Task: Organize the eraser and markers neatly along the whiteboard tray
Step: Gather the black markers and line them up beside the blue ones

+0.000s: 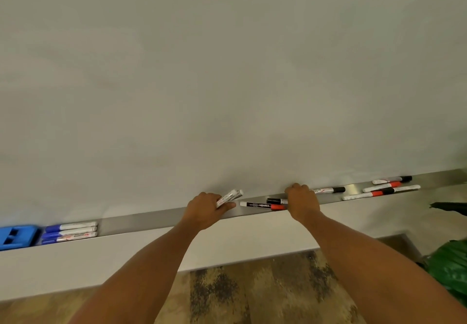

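Head view: the eraser [16,237] sits at the lower left end of the tray [151,219], with three blue markers [70,232] lined up just beside it; this section appears finished. At frame centre, the left hand [204,210] has its fingers clenched around white markers [229,197]. The right hand [302,203] rests on the tray over a red marker [262,205] and a black marker [276,200]; its grip cannot be determined. Scattered markers [381,189] at right remain unsorted. Estimated progress: roughly halfway.

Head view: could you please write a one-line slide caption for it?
Left hand holds markers; right hand reaches red-capped marker in tray.
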`<act>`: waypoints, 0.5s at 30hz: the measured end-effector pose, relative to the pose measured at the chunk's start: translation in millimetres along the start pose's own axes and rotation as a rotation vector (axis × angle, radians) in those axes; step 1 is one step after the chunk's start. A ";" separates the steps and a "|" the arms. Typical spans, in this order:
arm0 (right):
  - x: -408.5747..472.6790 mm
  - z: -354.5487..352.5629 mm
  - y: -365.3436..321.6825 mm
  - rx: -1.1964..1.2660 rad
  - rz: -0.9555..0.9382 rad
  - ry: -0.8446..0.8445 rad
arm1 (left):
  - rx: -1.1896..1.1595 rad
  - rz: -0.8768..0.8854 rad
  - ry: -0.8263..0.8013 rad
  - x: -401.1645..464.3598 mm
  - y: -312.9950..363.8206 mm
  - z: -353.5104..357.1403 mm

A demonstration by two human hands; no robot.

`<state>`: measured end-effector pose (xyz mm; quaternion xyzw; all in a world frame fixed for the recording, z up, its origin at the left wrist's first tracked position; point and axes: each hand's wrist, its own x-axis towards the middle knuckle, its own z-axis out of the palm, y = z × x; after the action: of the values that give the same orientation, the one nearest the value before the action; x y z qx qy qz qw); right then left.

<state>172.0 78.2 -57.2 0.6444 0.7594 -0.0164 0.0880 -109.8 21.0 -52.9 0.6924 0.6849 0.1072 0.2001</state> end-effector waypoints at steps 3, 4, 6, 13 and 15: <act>1.9 2.7 -1.0 -0.074 -0.027 -0.034 | 0.060 0.005 -0.015 -5.4 -1.7 0.7; 3.3 5.7 -2.4 -0.089 -0.039 -0.042 | 0.069 0.002 -0.017 -7.4 -4.0 0.7; 4.1 8.9 -3.0 -0.115 -0.047 -0.050 | 0.072 -0.006 -0.017 -9.8 -7.5 -0.9; 7.7 13.6 -3.3 -0.103 -0.118 0.017 | 0.119 0.032 0.006 -18.2 -28.7 -10.4; 6.5 14.1 -4.5 -0.050 -0.167 0.094 | 0.185 0.062 0.019 -20.6 -35.2 -13.2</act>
<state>168.2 81.8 -72.5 0.5767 0.8138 0.0254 0.0667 -148.0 1.7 -53.4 0.7276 0.6722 0.0561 0.1253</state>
